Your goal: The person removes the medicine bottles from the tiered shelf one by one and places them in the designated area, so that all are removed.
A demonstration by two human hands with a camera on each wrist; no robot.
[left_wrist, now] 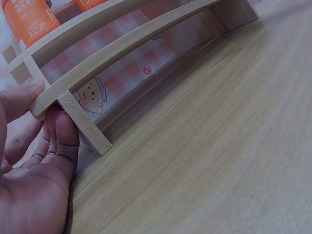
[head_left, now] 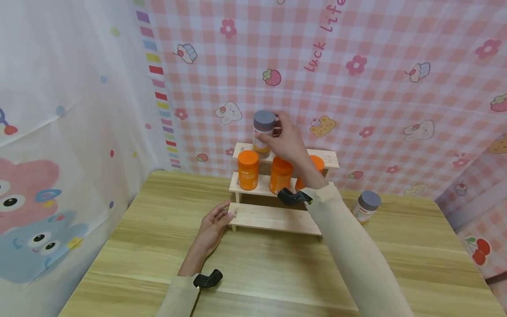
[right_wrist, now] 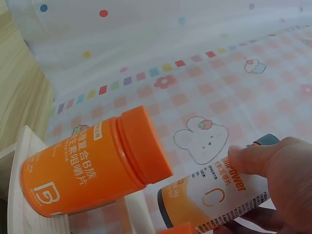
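My right hand [head_left: 289, 138] grips a grey-lidded supplement bottle [head_left: 264, 119] with a white and orange label, upright at the left end of the top tier of a wooden three-step shelf [head_left: 273, 218]. Whether its base touches the tier I cannot tell. My left hand [head_left: 211, 226] holds the left end of the lowest step; in the left wrist view the thumb lies on top and the fingers are curled beneath. On the middle tier stand three orange bottles, at left [head_left: 248, 171], centre [head_left: 280, 176] and right [head_left: 315, 162], the last partly hidden by my right forearm.
Another grey-lidded bottle [head_left: 366, 206] stands on the wooden table [head_left: 158, 246], right of the shelf and beside my right sleeve. A pink checked cloth [head_left: 356, 101] hangs close behind the shelf. A white printed cloth [head_left: 79, 132] hangs along the left side.
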